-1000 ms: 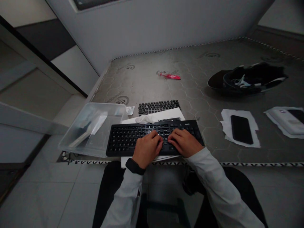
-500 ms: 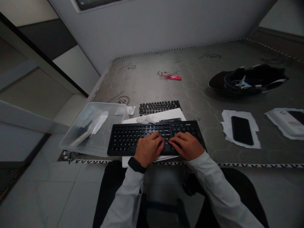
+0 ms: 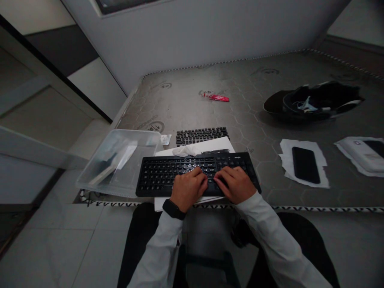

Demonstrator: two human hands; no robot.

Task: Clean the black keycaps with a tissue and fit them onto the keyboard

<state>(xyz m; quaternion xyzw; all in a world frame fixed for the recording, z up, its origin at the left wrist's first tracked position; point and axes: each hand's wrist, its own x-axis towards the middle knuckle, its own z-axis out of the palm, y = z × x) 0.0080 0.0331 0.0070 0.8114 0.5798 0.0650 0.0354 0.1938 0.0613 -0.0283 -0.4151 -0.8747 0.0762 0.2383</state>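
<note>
A black keyboard (image 3: 162,176) lies across white sheets (image 3: 158,204) at the table's front edge; several of its key positions look bare. My left hand (image 3: 189,186) rests over its middle, thumb and fingers drawn together at the lower keys. Close beside it, my right hand (image 3: 235,184) sits over the right part, its fingertips pinched together too. Whatever is between the fingertips of either hand is hidden. Behind the keyboard, dark keycaps (image 3: 202,135) stand in rows. A crumpled white tissue (image 3: 184,150) and a thin dark tool (image 3: 215,151) lie at its back edge.
A clear plastic bin (image 3: 102,160) with several items stands on the left. Farther back lies a red packet (image 3: 218,97). On the right are a black cap (image 3: 315,102), a black phone (image 3: 306,165) on white paper and a white device (image 3: 364,154) on another sheet.
My right hand has shifted very slightly at the keyboard. Both hands keep nearly the same pose, and the keyboard and other things stay in place.
</note>
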